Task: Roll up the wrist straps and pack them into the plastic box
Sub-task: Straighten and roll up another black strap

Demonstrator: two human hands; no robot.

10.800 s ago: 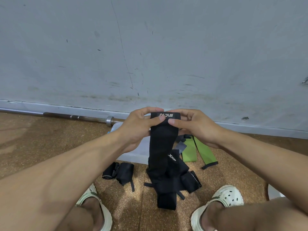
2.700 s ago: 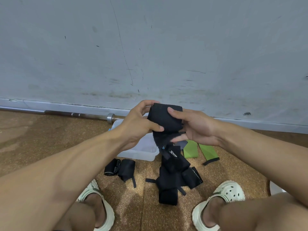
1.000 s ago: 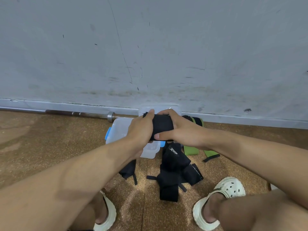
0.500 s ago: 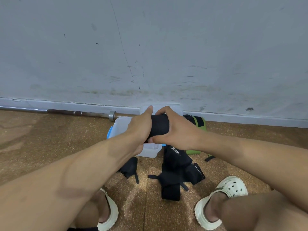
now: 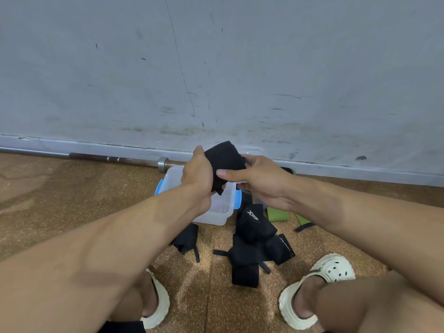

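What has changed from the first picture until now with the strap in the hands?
The long black strap that hung flat from both hands is now wound into a roll, lifted above the plastic box. The left hand and right hand keep their grip on it. The black pile, green straps and barbell stayed in place.

— What have you got on, from where you look down?

— My arms are bare to the elbow and past it; no sleeves, watch or rings that I can see on my left hand (image 5: pixel 197 175) or my right hand (image 5: pixel 262 186).

— And your feet?

— Cream foam clogs (image 5: pixel 319 288) with round holes over the toes; bare legs above them.
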